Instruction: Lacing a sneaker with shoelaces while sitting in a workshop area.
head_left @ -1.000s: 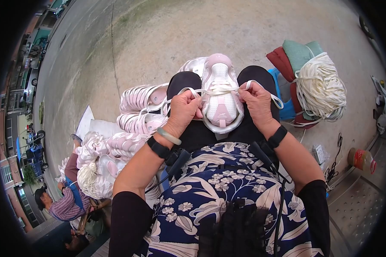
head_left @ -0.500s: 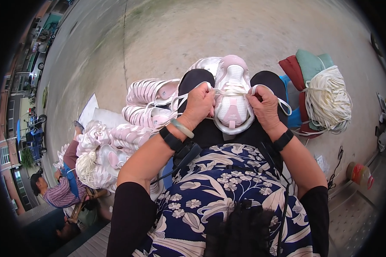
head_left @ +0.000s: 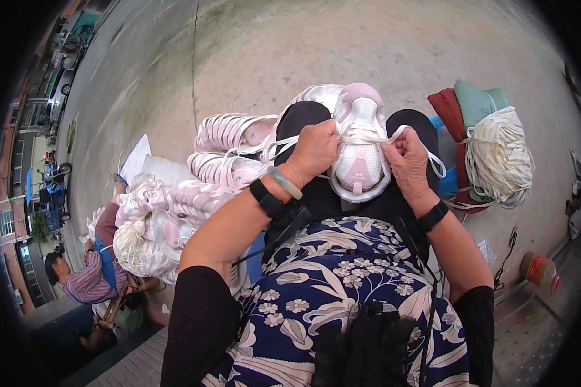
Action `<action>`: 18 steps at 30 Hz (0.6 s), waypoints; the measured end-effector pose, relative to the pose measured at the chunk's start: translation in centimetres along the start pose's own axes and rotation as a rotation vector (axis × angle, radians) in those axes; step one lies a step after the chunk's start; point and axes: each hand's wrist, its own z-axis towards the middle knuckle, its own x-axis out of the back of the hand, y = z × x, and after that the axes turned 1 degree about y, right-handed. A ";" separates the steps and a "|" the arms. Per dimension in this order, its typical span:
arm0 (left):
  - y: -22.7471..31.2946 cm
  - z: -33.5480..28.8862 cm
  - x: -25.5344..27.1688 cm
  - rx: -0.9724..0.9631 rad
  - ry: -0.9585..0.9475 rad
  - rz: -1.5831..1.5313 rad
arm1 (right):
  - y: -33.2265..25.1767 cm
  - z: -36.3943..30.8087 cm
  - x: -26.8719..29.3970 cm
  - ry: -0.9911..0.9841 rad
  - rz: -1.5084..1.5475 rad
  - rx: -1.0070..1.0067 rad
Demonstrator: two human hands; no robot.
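Observation:
Between my knees rests a pink and white sneaker (head_left: pixel 359 155), its heel toward me or its toe, I cannot tell which. White shoelaces (head_left: pixel 363 138) run across its top. My left hand (head_left: pixel 315 150) pinches a lace at the shoe's left side, and a loose length trails leftward from it. On the other side my right hand (head_left: pixel 407 158) grips the lace between thumb and fingers, with a loop hanging beyond it. The lace is stretched between both hands.
Left of my knee lie rows of similar pink and white shoes (head_left: pixel 223 169). A bundle of white laces (head_left: pixel 499 158) sits on red and green cloth (head_left: pixel 481 100) at right. A bottle (head_left: pixel 540 273) stands at the lower right. Another person (head_left: pixel 97 277) sits at far left.
The view has shifted slightly, so the shoe and hands sit a little farther right. Both hands still hold the lace across the shoe; my left hand has turned slightly.

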 end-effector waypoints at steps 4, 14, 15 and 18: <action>-0.1 1.5 0.5 -0.163 -0.115 0.137 | -0.9 -0.3 0.9 -0.070 -0.119 -0.071; 0.5 1.5 0.3 -0.026 -0.143 0.067 | -4.4 -1.4 -1.5 -0.365 0.078 -0.243; 0.8 1.0 0.3 0.033 -0.066 0.098 | -4.8 -1.4 -1.7 -0.371 0.090 -0.217; 1.4 -0.9 0.1 0.028 0.044 0.102 | -5.4 -1.3 -2.9 -0.492 -0.007 -0.370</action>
